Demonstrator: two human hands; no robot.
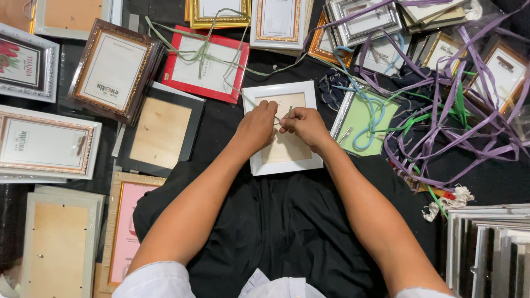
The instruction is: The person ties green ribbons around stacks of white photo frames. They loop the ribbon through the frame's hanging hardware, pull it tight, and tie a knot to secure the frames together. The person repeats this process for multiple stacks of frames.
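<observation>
A white picture frame (pixel 309 161) lies face down on black cloth, its tan backing board up. My left hand (pixel 257 127) and my right hand (pixel 305 126) meet over the frame's upper half. Both pinch a thin green plastic string (pixel 287 113) between the fingertips. The string runs up and left from the hands across a red frame (pixel 178 73). My forearms reach in from the bottom of the view.
Many frames lie around: a brown one (pixel 113 69), a black one (pixel 160 132), white ones at left (pixel 47 144), a silver frame with green backing (pixel 361 121). A tangle of purple and green strings (pixel 458 110) lies at right. Stacked frames (pixel 488 248) stand at bottom right.
</observation>
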